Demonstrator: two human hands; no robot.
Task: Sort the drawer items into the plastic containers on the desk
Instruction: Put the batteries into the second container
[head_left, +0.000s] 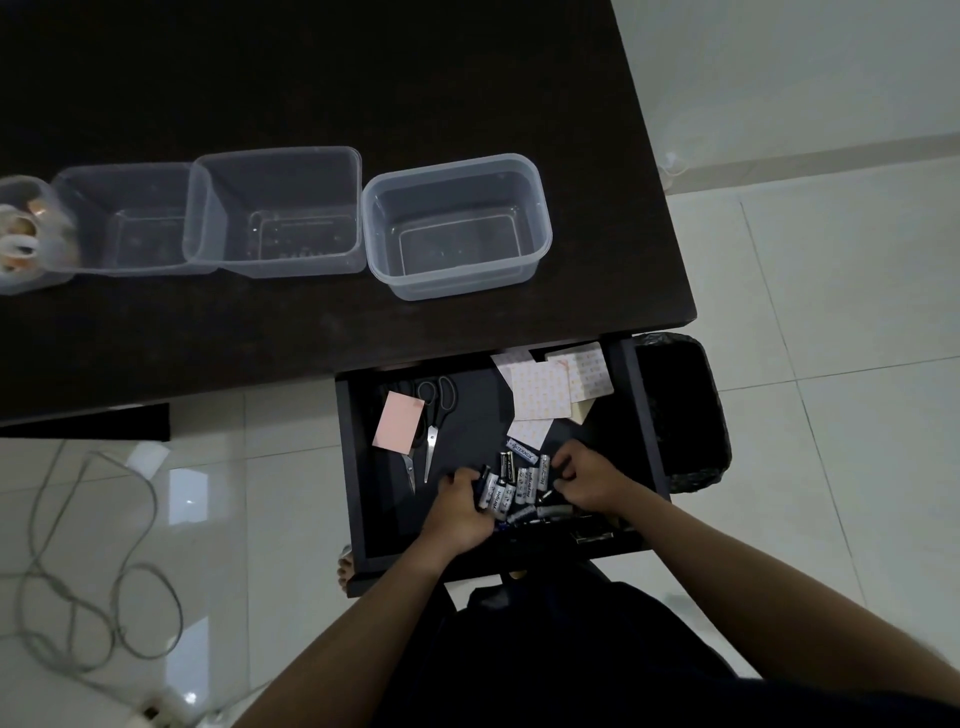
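Note:
The black drawer (358, 467) stands pulled out below the dark desk (311, 78). Near its front lies a heap of batteries (522, 483). My left hand (460, 512) curls round several of them at the heap's left side. My right hand (587, 480) pinches batteries at the right side. Further back in the drawer lie two pairs of scissors (434, 415), a pink note pad (399, 427) and white sticker sheets (550, 387). Three clear plastic containers (457, 226) (278, 208) (124, 218) sit in a row on the desk with nothing visible inside.
A fourth container (26, 234) at the desk's left edge holds tape rolls. A black bin (680, 410) stands right of the drawer. Grey cables (104, 561) lie looped on the white tiled floor at left. A foot (345, 566) shows under the drawer's front corner.

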